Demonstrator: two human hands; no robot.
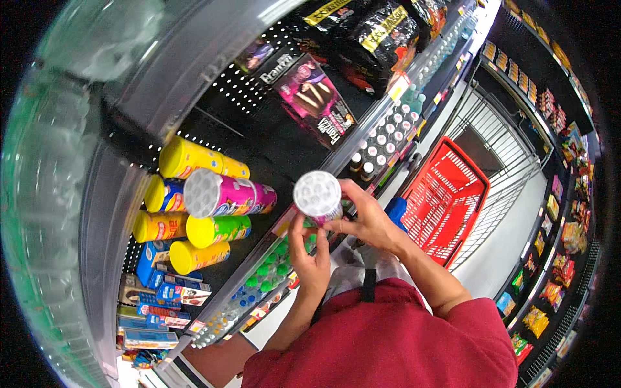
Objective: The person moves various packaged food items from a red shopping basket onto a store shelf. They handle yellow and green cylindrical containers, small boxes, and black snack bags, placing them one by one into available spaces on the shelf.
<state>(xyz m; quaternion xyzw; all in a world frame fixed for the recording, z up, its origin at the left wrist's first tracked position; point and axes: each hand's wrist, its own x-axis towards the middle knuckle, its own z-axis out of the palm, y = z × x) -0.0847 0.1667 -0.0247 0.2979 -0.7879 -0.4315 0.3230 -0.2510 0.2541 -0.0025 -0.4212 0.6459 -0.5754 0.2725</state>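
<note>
Between both my hands is a snack canister with a dimpled translucent lid [318,193], held lid-up in front of my chest. My right hand [371,218] wraps its side with thumb and fingers. Lower down, the fingers of my left hand [311,252] touch the canister's near side. On the dark shelf to the left lies a purple canister [237,196] with a similar lid. Around it are yellow-lidded canisters, among them a green one [220,230], an orange one [160,226] and a yellow one [201,257].
A red plastic basket [446,199] sits at a wire shopping cart [514,145] on my right. Pink and black boxes [318,102] and black snack bags [383,39] stand farther along the shelf. Capped bottles [388,131] line the shelf below. Another snack shelf [548,233] runs across the aisle.
</note>
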